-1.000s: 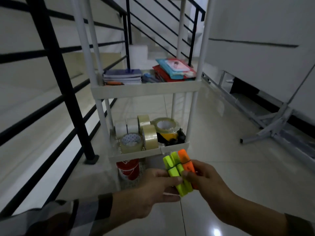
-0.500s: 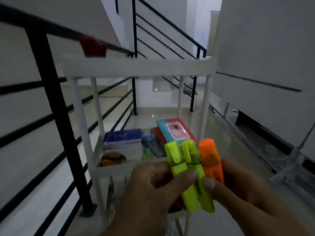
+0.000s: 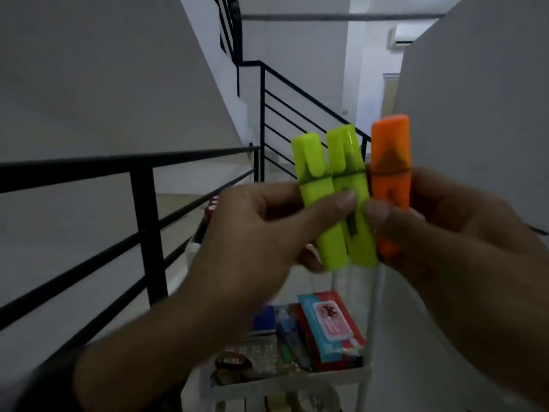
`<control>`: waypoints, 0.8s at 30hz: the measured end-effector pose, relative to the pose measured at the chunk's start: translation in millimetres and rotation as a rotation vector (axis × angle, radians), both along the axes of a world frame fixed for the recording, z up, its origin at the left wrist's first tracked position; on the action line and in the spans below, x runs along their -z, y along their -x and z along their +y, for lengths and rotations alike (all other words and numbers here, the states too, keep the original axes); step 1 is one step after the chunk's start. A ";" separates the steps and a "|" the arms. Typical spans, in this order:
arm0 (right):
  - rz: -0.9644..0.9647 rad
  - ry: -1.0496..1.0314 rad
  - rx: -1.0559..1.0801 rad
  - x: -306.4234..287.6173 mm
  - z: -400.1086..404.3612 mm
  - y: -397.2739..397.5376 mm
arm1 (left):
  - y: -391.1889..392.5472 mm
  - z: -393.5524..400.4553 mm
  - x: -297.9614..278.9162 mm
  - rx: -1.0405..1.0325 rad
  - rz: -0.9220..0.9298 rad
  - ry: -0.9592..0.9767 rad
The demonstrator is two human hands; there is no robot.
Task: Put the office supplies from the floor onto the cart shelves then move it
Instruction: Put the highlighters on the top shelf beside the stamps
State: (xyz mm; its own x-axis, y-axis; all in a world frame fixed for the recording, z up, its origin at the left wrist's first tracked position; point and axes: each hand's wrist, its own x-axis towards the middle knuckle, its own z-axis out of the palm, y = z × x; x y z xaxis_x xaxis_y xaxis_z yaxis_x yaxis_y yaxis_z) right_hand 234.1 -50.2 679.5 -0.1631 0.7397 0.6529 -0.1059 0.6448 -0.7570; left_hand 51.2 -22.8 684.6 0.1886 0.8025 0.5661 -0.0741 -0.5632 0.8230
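Note:
Three highlighters stand upright side by side in front of me: two yellow-green highlighters (image 3: 338, 197) and one orange highlighter (image 3: 390, 173). My left hand (image 3: 252, 242) pinches the yellow-green pair from the left, thumb across their barrels. From the right, my right hand (image 3: 451, 233) grips the orange one and touches the yellow-green one beside it. Below my hands is the white cart (image 3: 297, 382); its middle shelf holds a teal and red packet (image 3: 329, 322), pens (image 3: 292, 337) and a blue notebook (image 3: 264, 319). Tape rolls (image 3: 312, 401) show dimly on the shelf beneath.
A black metal railing (image 3: 142, 221) runs along the left, close beside the cart. A staircase with its own black railing (image 3: 297, 111) climbs behind. A white wall panel (image 3: 475, 114) fills the right side. A red object (image 3: 211, 208) peeks out behind my left hand.
My hands have lifted the three highlighters from near the floor to well above the cart's middle shelf, and my view has risen with them. The grip on the highlighters is unchanged.

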 end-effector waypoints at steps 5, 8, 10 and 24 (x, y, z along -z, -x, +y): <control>0.090 0.202 -0.042 -54.0 51.4 22.2 | 21.0 43.6 -59.1 -0.070 0.089 0.017; 0.082 0.272 -0.059 -74.8 82.5 40.8 | 34.9 67.9 -83.5 -0.088 0.113 0.113; 0.081 0.337 -0.072 -78.6 101.7 52.5 | 42.9 84.3 -87.3 -0.133 0.133 0.129; -0.127 0.551 0.079 -88.8 155.4 84.9 | 84.8 133.0 -86.2 -0.350 0.022 0.167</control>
